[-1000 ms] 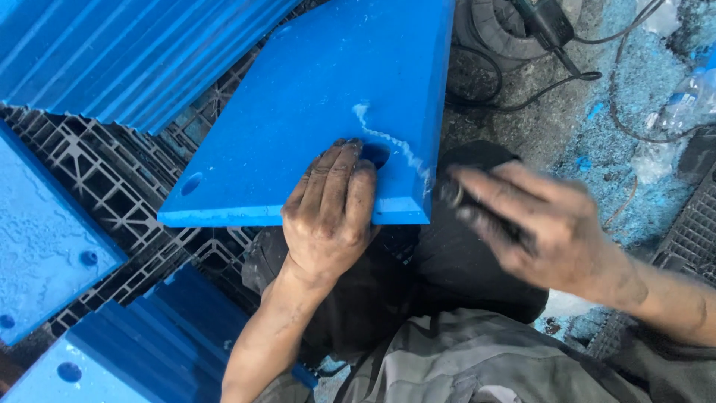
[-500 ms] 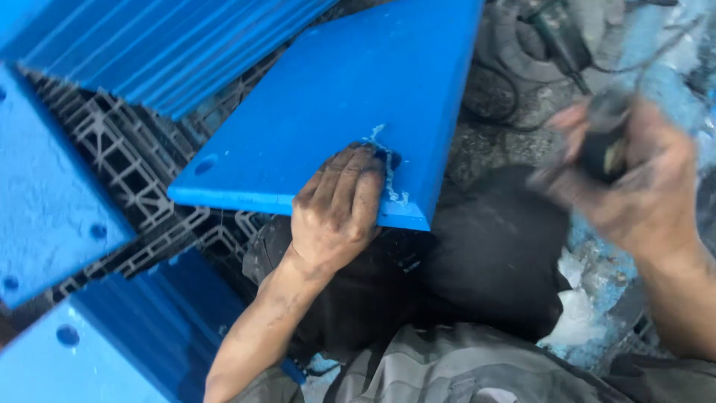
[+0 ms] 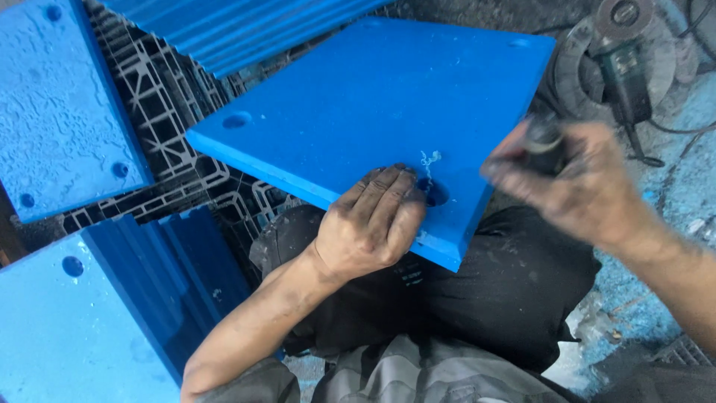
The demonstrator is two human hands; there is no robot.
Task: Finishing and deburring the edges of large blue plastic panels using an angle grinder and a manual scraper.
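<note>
No packages, labels, signs or screens show anywhere in this view.

Soft, even daylight with weak shadows; the right hand (image 3: 578, 183) is motion-blurred, the rest sharp.
</note>
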